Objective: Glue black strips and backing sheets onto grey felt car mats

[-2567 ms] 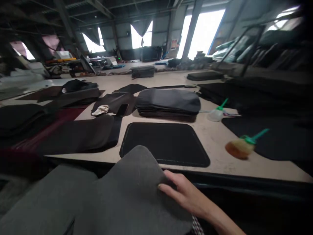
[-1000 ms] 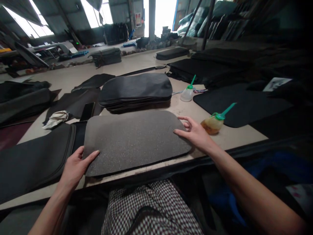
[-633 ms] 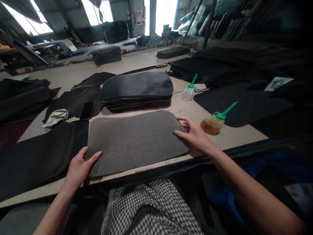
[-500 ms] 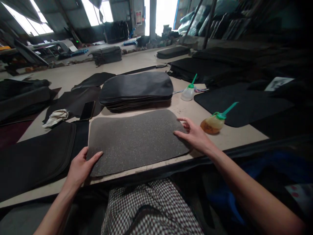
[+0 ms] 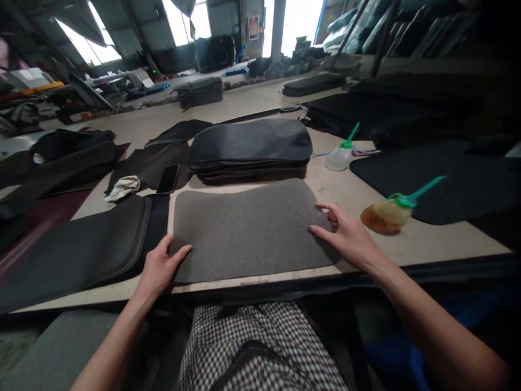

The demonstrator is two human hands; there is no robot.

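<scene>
A grey, speckled flat panel (image 5: 248, 233) with rounded corners and a dipped far edge lies before me at the front of the table. My left hand (image 5: 163, 263) grips its near left corner, thumb on top and the other fingers at or under the edge. At the right edge, my right hand (image 5: 344, 233) holds the panel with its thumb on the surface and forefinger along the side; the remaining fingers are curled and partly hidden. Just behind the panel sits a stack of dark, similarly shaped pieces (image 5: 250, 144).
To the right stand a squeeze bottle with amber liquid (image 5: 385, 217) and a clear squeeze bottle (image 5: 338, 158), both green-capped. Leftward are a phone (image 5: 168, 179), a crumpled white cloth (image 5: 122, 188) and a pile of dark sheets (image 5: 81, 244). A large dark sheet (image 5: 439, 179) lies far right.
My view has turned a little to the left, so everything appears further right. Both hands keep the same places on the panel, which has not visibly moved on the table.
</scene>
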